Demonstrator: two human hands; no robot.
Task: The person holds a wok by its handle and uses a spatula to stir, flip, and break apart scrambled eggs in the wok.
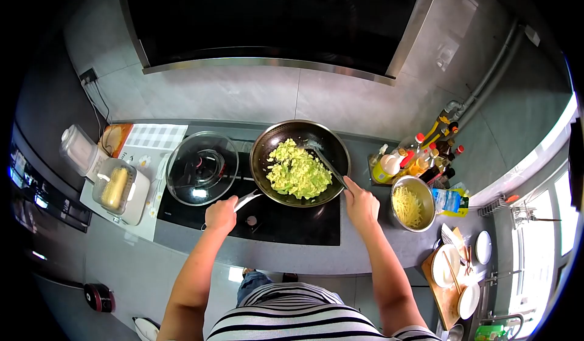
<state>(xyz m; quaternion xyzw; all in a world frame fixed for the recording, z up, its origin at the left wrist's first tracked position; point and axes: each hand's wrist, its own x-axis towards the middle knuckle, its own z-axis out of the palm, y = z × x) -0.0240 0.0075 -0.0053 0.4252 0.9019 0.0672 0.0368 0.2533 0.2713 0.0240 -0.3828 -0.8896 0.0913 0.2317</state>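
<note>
My left hand [221,214] is closed around the handle [246,200] of a dark wok [261,157] on the right side of the black cooktop [292,231]. A heap of small yellow and green pieces of food [298,172], perhaps egg with a chopped vegetable, lies in the wok. In my right hand [362,202] is the long handle of a spatula [329,166]. The spatula reaches into the wok from the right, and its tip is partly hidden at the food. A glass lid [176,180] rests over the left burner.
Right of the cooktop stand a metal bowl [430,202] of pale yellow strips and several sauce bottles [420,165]. A cutting board [449,304] with plates lies farther right. A white appliance [139,201] sits at left. The range hood [274,64] hangs above.
</note>
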